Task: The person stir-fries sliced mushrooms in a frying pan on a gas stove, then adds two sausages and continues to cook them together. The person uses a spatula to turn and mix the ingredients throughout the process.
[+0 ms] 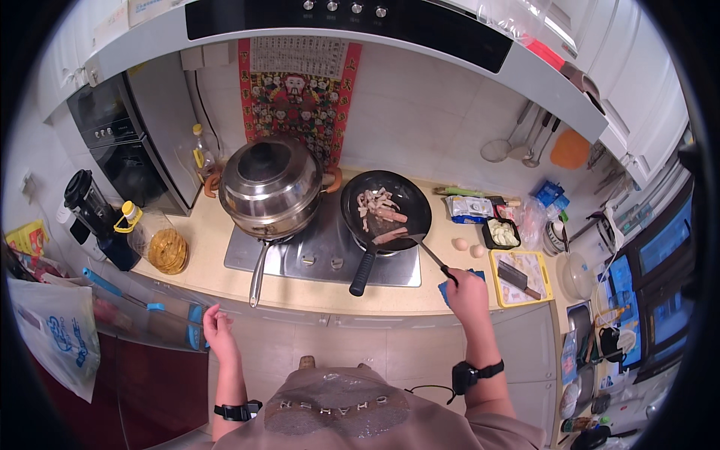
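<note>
My right hand (469,292) grips the dark handle of a turner (434,257), whose head reaches into a black frying pan (413,197) on the stove's right side. Pale strips of meat (376,201) and longer pinkish pieces (391,215) lie in the pan. The pan's black handle (364,270) points toward me, and no hand is on it. My left hand (219,331) hangs in the air before the counter's front edge, fingers loosely bent and apart, holding nothing. A large lidded steel pot (270,191) sits on the left side of the steel gas stove (320,264).
Two eggs (461,244), a black tub of pale slices (502,233) and a cleaver (513,274) on a yellow-rimmed cutting board (503,298) are right of the stove. An oil jug (169,250) and a blender (101,225) stand left. The range hood (140,53) overhangs the stove.
</note>
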`<state>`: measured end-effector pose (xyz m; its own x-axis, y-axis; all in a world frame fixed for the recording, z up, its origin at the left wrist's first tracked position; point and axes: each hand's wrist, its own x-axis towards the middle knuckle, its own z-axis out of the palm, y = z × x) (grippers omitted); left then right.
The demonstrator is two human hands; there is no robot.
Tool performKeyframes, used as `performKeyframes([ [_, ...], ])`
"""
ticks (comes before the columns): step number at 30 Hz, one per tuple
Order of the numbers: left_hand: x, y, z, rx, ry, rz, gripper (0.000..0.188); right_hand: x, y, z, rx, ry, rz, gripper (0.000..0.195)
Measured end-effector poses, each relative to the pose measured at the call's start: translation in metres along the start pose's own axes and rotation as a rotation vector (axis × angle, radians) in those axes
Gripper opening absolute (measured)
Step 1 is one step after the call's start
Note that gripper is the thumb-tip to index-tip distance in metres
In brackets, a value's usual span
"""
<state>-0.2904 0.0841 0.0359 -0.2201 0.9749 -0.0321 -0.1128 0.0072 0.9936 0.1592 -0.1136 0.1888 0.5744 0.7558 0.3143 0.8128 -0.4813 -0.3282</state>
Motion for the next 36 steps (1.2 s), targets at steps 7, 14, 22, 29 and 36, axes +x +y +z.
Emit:
performKeyframes([
  [7, 0.003, -0.005, -0.003, -0.002, 0.032, -0.003, 0.022, -0.005, 0.014, -0.006, 0.039, 0.017, 0.038, 0.02],
  [14, -0.001, 0.002, -0.002, 0.012, 0.057, 0.025, 0.02, -0.001, 0.023, 0.027, 0.104, -0.067, 0.031, 0.023],
  [22, -0.019, -0.013, 0.004, 0.013, 0.02, 0.003, 0.019, 0.004, 0.028, 0.048, 0.107, -0.059, -0.018, 0.027],
  [29, -0.035, -0.012, 0.033, 0.05, -0.133, -0.07, 0.017, 0.049, 0.013, 0.101, 0.152, 0.04, -0.041, 0.026],
  [36, -0.04, -0.018, 0.036, 0.136, -0.267, -0.128, 0.016, 0.028, 0.017, 0.084, 0.123, -0.022, -0.066, 0.026],
])
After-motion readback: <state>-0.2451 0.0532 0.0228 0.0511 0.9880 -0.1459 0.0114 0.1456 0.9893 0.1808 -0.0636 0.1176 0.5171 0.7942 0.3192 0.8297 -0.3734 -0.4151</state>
